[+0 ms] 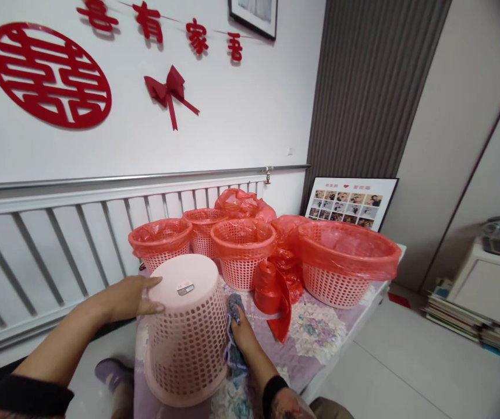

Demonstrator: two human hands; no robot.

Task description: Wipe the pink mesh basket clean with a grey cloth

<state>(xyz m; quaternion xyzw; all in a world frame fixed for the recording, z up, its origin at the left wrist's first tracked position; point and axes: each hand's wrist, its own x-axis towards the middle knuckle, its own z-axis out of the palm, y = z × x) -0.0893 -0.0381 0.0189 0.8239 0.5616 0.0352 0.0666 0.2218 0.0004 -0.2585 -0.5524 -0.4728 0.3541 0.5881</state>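
Observation:
A pale pink perforated plastic basket (188,349) stands upside down at the near end of the table, a small label (185,288) on its base. My left hand (130,298) grips the upper left edge of it, with fingers on the base and side. On the basket's right side my right hand (243,334) is closed round a blue-grey cloth (235,369), which touches the perforated wall. Just beyond that hand stands a roll of red plastic bags (268,285), its loose end hanging toward me.
Several pink baskets lined with red bags, including a wide one (341,273), stand behind on the flowered tablecloth (319,326). More crumpled red plastic (238,203) lies by the radiator (96,233). A photo board (354,201) leans at the back. Books (454,314) are stacked right.

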